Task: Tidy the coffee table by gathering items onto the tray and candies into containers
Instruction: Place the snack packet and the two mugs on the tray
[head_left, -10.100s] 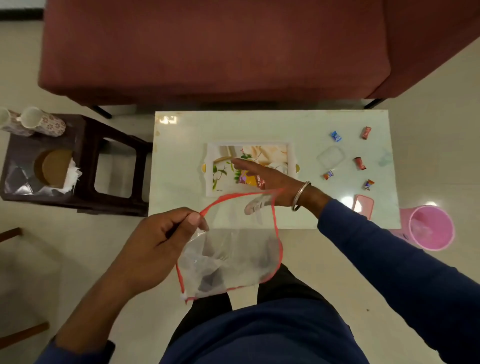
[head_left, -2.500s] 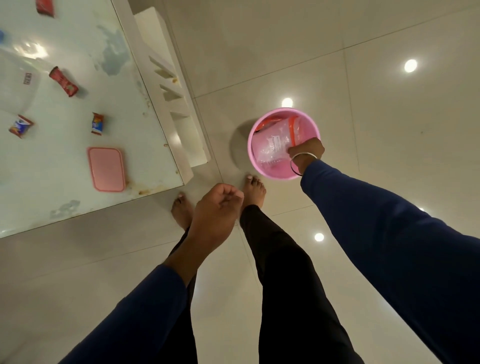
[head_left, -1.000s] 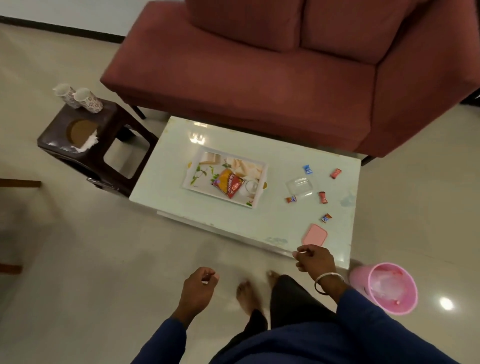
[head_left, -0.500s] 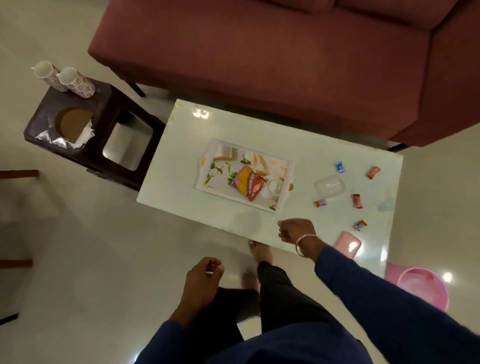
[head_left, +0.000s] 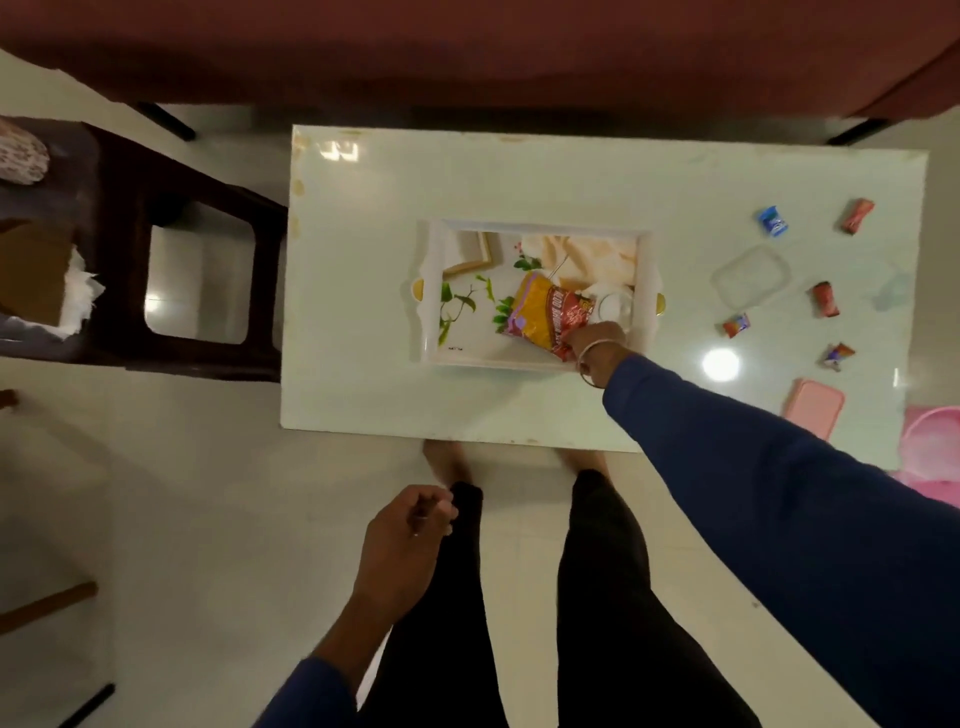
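Observation:
A white floral tray (head_left: 434, 291) sits mid-table on the pale coffee table (head_left: 363, 389). In it lie a yellow-red snack packet (head_left: 543, 314), a cream cloth (head_left: 587, 254), a small frame (head_left: 470, 252) and a glass (head_left: 615, 305). My right hand (head_left: 597, 340) is closed on the packet's near right corner. My left hand (head_left: 405, 540) hangs curled over the floor, holding nothing I can see. Several wrapped candies lie at the table's right: a blue one (head_left: 774, 221) and red ones (head_left: 857, 215) (head_left: 825, 299). A clear container (head_left: 750, 278) and its pink lid (head_left: 813, 408) lie near them.
A maroon sofa (head_left: 467, 47) runs behind the table. A dark side stool (head_left: 171, 260) with a cup and tissues stands to the left. A pink bin (head_left: 932, 447) stands on the floor at the table's right end. My legs are against the table's near edge.
My right hand went from the table's near edge into the tray and closed on the snack packet. The view has shifted closer, straight above the table. Left hand stays curled.

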